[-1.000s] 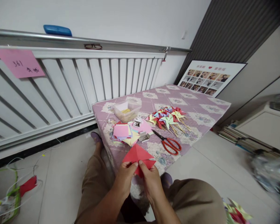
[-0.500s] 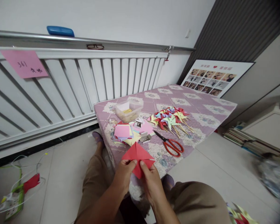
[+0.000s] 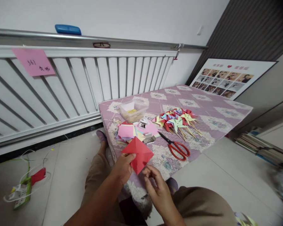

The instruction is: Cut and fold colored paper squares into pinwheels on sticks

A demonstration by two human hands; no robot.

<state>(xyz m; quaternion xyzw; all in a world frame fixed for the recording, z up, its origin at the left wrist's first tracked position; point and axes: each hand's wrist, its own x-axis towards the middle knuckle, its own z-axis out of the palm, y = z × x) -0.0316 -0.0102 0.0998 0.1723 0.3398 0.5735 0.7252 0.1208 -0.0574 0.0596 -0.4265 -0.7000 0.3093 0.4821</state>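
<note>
My left hand (image 3: 123,167) pinches a folded red paper square (image 3: 138,153) by its left corner, holding it above the near edge of the low table (image 3: 217,108). My right hand (image 3: 157,187) hovers just below the paper's bottom point, fingers curled and slightly apart, holding nothing that I can see. Beyond the paper lies a stack of coloured paper squares (image 3: 129,131).
Red-handled scissors (image 3: 178,147) lie on the table beside a pile of paper pinwheels on sticks (image 3: 178,121). A clear plastic box (image 3: 133,111) stands behind them. A white radiator (image 3: 85,84) lines the wall. A power strip with cables (image 3: 22,191) lies on the floor at left.
My right hand has let go of the red paper and dropped a little below it. The left hand keeps hold and has turned the paper into a diamond. The view has shifted left.
</note>
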